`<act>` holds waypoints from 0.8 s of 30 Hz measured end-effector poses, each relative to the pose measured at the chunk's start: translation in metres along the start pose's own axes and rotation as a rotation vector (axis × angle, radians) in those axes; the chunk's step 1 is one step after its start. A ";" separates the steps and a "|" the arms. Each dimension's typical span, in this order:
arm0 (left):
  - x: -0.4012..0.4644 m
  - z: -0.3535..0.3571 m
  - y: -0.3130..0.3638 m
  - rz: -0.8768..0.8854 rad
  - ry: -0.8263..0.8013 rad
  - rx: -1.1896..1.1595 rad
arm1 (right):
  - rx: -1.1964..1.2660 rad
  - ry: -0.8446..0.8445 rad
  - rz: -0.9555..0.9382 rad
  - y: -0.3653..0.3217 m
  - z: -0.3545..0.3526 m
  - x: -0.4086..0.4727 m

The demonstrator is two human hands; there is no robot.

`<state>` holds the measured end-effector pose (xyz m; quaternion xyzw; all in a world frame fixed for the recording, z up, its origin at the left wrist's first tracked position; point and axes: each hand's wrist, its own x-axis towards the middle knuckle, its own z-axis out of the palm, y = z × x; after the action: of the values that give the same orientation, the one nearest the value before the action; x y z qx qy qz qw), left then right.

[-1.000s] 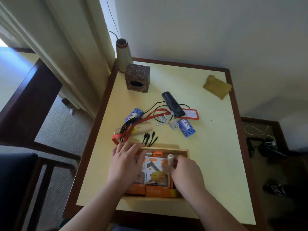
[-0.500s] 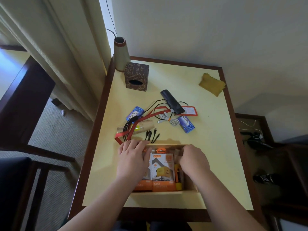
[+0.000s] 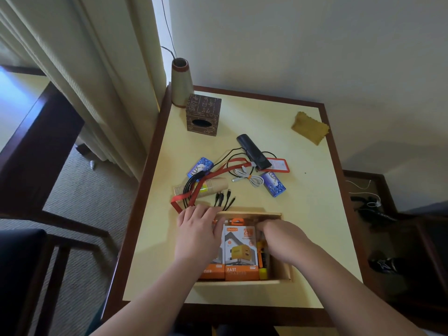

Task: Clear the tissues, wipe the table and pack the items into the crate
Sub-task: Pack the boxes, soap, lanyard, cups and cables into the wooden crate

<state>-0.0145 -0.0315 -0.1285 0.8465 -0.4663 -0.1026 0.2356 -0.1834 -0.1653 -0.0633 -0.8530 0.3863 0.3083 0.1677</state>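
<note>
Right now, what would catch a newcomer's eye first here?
Two hands, left hand and right hand, reach into a wooden crate at the table's near edge, over orange charger boxes. Behind it lies a tangle of cables and a red lanyard.

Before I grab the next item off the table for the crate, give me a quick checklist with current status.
1. Left hand free: not ok, lies flat on a charger box in the crate.
2. Right hand free: cannot tell, fingers reach down into the crate.
3. Room in crate: ok, a gap shows at the right side.
4. Items left to pack: not ok, soaps, cables, lanyard, cups and black device lie out.
5. Cables untangled: not ok, twisted with the lanyard.
6. Cloth clear of the pile: ok, far corner.
</note>
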 end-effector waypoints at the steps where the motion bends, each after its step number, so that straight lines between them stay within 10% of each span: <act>1: 0.000 0.000 0.000 -0.001 -0.003 0.001 | 0.011 -0.016 0.004 0.001 -0.001 0.002; 8: -0.001 0.000 0.001 0.006 0.019 -0.013 | 0.282 -0.043 -0.053 0.014 -0.020 0.001; 16: -0.001 0.001 0.005 -0.012 0.032 -0.009 | 0.563 0.494 0.013 0.065 -0.049 0.037; 24: -0.001 0.003 0.007 -0.037 0.042 -0.014 | 0.452 0.396 0.186 0.089 -0.029 0.129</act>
<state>-0.0212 -0.0344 -0.1280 0.8551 -0.4449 -0.0927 0.2494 -0.1743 -0.3098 -0.1300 -0.7985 0.5467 0.0567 0.2455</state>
